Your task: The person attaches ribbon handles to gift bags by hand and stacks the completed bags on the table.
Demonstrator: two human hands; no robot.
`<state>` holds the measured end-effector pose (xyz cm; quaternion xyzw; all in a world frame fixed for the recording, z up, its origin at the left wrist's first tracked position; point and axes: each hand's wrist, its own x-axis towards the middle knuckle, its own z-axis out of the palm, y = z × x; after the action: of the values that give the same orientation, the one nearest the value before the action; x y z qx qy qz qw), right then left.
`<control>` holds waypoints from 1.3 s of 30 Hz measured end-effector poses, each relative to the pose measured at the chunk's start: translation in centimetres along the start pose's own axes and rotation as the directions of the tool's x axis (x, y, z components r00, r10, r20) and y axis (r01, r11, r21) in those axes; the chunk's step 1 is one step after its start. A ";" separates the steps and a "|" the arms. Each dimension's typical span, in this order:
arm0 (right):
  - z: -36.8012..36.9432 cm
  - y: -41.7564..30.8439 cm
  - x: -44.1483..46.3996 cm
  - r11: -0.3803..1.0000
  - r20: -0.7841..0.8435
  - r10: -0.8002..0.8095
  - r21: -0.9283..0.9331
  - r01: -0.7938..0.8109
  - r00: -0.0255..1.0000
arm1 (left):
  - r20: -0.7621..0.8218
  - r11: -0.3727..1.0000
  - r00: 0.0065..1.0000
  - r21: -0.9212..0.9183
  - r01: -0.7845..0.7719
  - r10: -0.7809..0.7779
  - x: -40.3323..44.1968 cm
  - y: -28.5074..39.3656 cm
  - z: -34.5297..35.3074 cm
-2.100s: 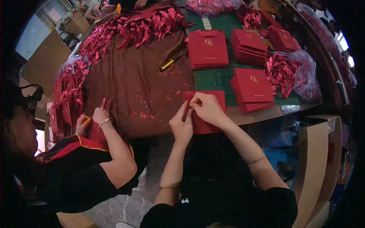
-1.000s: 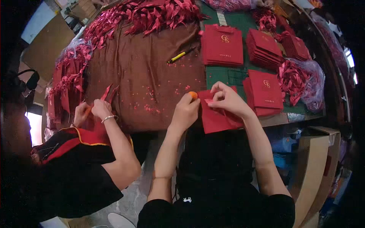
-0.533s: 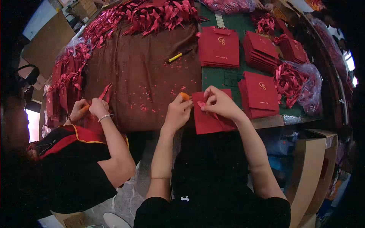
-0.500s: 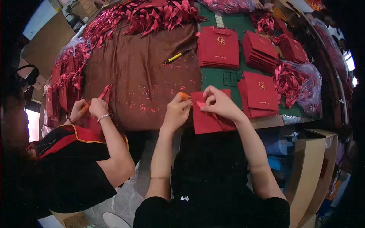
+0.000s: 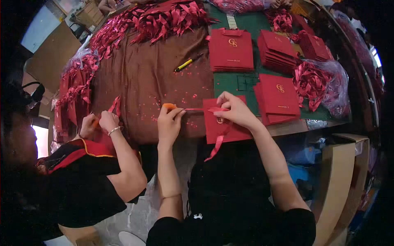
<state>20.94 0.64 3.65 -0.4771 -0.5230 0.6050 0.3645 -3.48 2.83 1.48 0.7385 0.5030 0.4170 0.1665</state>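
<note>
Head view puts the bag [image 5: 212, 124] just off the centre, toward 3 o'clock, lying flat at the near side of the table. I judge it very light, of stiff card that can crease, so I would take hold of it by a flat edge and press only gently. The ribbon [image 5: 195, 109] seems soft and slippery like satin; a firm pinch close to the bag should suit it best. My left hand [image 5: 170, 121], with an orange cover [image 5: 169, 106] on one finger, has its fingertips closed on the ribbon, which is drawn straight toward the bag. My right hand [image 5: 234, 110] rests over the bag, thumb and finger pinched together on ribbon there; below, a loose tail [image 5: 215, 148] hangs toward 6 o'clock. Under the work I see brown cloth [image 5: 143, 82] from 9 to 12 o'clock, with red scraps [image 5: 194, 96], and a green mat [image 5: 230, 82] toward 1 o'clock. On this mat stand bag stacks [image 5: 281, 96] between 1 and 3 o'clock. A yellow pen-like tool [image 5: 184, 64] lies near 12 o'clock. In the room, a co-worker [image 5: 123, 180] sits toward 8 o'clock, and a carton [image 5: 338, 176] stands at 4 o'clock.
</note>
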 end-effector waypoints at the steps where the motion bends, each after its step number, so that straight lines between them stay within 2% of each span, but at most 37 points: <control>1: 0.0 -0.1 0.0 1.000 -0.002 -0.003 -0.002 0.003 1.000 | 0.017 0.997 0.999 0.070 0.033 -0.035 -0.1 0.2 0.0; 2: -0.2 -0.2 -0.1 1.000 -0.006 -0.005 -0.005 0.005 1.000 | 0.020 0.997 0.999 0.067 0.027 -0.029 -0.1 0.1 0.2; 4: -0.4 -0.4 -0.2 1.000 -0.013 -0.011 -0.011 0.011 1.000 | -0.015 0.981 0.999 0.190 -0.026 0.029 -0.1 -0.1 0.8; 5: -0.6 -0.5 -0.2 0.988 -0.032 -0.025 -0.154 0.020 0.999 | -0.015 0.982 0.999 0.189 -0.030 0.033 -0.2 -0.1 0.7; 6: -0.5 -0.5 -0.2 0.988 -0.033 -0.028 -0.155 0.023 0.999 | -0.010 0.980 1.000 0.200 -0.014 0.016 -0.1 -0.2 0.6; 8: -0.3 -0.4 -0.1 1.000 -0.020 0.010 -0.013 -0.011 1.000 | -0.010 0.978 1.000 0.210 0.005 -0.003 0.0 -0.5 0.1; 11: -0.2 -0.6 -0.2 1.000 -0.008 -0.004 0.005 0.004 1.000 | -0.004 0.970 0.999 0.241 -0.036 0.038 0.0 -0.9 -0.4; 13: -0.2 -0.2 -0.1 1.000 0.002 -0.008 0.022 0.008 1.000 | 0.001 0.940 0.996 0.330 -0.086 0.091 -0.1 -0.7 0.1; 14: -0.2 -0.3 -0.1 1.000 0.003 -0.010 0.020 0.010 1.000 | 0.028 0.926 0.998 0.372 -0.058 0.052 -0.5 -0.5 0.2; 16: -0.1 -0.3 -0.1 0.999 -0.014 -0.008 -0.033 0.008 1.000 | -0.107 0.839 0.987 0.543 -0.042 0.118 -0.9 3.2 0.7; 18: -0.1 -0.3 -0.1 0.995 -0.026 -0.008 -0.102 0.005 1.000 | -0.010 0.920 0.979 0.342 -0.190 0.206 -2.2 5.3 2.1; 19: 0.0 -0.3 -0.3 0.994 -0.028 -0.043 -0.101 0.040 0.999 | 0.100 0.969 0.981 0.168 -0.180 0.165 -2.8 6.4 2.7; 20: 0.1 -0.3 -0.5 0.992 -0.028 -0.076 -0.100 0.073 0.997 | 0.224 0.973 0.966 0.160 -0.168 0.130 -3.2 6.5 4.0; 21: -0.1 0.7 -0.3 0.972 -0.038 -0.147 -0.190 0.137 0.988 | 0.240 0.961 0.963 0.214 -0.173 0.120 -4.1 6.1 5.3; 24: 1.2 0.6 -3.4 0.968 -0.115 -0.182 -0.196 0.157 0.977 | 0.259 0.927 0.962 0.332 -0.174 0.088 -4.9 6.2 6.1; 25: 1.9 0.8 -4.9 0.983 -0.184 -0.155 -0.129 0.133 0.971 | 0.266 0.923 0.961 0.346 -0.166 0.074 -5.0 6.3 6.1; 27: 3.0 1.4 -8.1 0.988 -0.267 -0.056 0.122 0.092 0.962 | 0.238 0.925 0.969 0.350 -0.148 0.065 -5.2 6.0 6.5; 29: 3.7 0.1 -11.2 0.973 -0.321 0.138 0.219 -0.068 0.937 | 0.223 0.906 0.970 0.383 -0.182 0.101 -5.2 5.9 6.5; 30: 3.7 0.8 -12.4 0.962 -0.297 0.129 0.271 -0.047 0.946 | 0.208 0.902 0.973 0.393 -0.180 0.104 -5.4 5.8 6.9; 32: 4.1 1.6 -14.1 0.924 -0.291 0.212 0.371 -0.095 0.933 | 0.272 0.898 0.960 0.403 -0.175 0.065 -5.1 5.9 6.5; 33: 4.5 1.9 -14.9 0.935 -0.261 0.187 0.342 -0.091 0.947 | 0.262 0.900 0.962 0.395 -0.182 0.079 -5.1 5.9 6.4; 35: 4.7 2.4 -16.0 0.860 -0.096 0.302 0.457 -0.228 0.948 | 0.265 0.904 0.961 0.386 -0.183 0.081 -5.1 5.9 6.4; 36: 4.9 2.4 -16.4 0.852 0.044 0.288 0.444 -0.277 0.957 | 0.266 0.907 0.960 0.379 -0.183 0.082 -5.0 5.8 6.3; 39: 5.0 1.2 -15.8 0.752 0.254 0.200 0.579 -0.314 0.946 | 0.282 0.907 0.955 0.369 -0.200 0.096 -4.9 5.9 6.0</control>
<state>20.64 -15.86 5.58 -0.3451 -0.2578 0.8256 0.3644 4.05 -3.05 -0.35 0.8408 0.4927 0.2193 0.0462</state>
